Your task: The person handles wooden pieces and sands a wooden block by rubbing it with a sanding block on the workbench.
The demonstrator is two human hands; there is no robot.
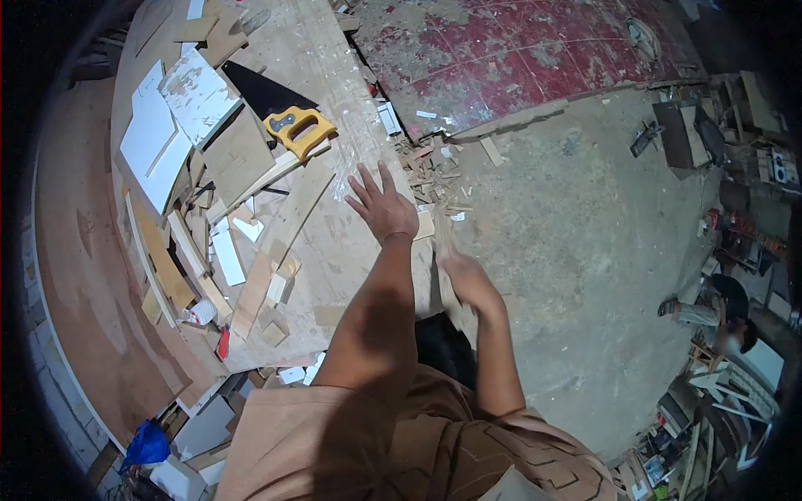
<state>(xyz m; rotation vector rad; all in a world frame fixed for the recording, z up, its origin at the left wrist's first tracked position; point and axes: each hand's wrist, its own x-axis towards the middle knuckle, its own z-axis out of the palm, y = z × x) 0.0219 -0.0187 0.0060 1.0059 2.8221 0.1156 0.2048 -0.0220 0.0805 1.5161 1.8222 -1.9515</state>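
My left hand (384,207) lies flat on the wooden worktable (334,250) near its right edge, fingers spread, holding nothing. Past the table's edge, my right hand (469,282) is closed around a thin wooden strip (443,230); both are smeared by motion, so the grip shows only in part. Beyond my left fingertips rests a handsaw (296,129) with a yellow handle and black blade. A long board (302,209) lies to the left of that hand. Under my right hand's side, a small pale wood piece (424,224) shows at the edge.
White panels (199,96) and wood offcuts (251,284) crowd the table's left half. Scraps (430,171) litter the concrete floor (568,267) beside the table. At the far right, another person (723,309) is low to the floor among piled materials. A blue bag (146,444) sits lower left.
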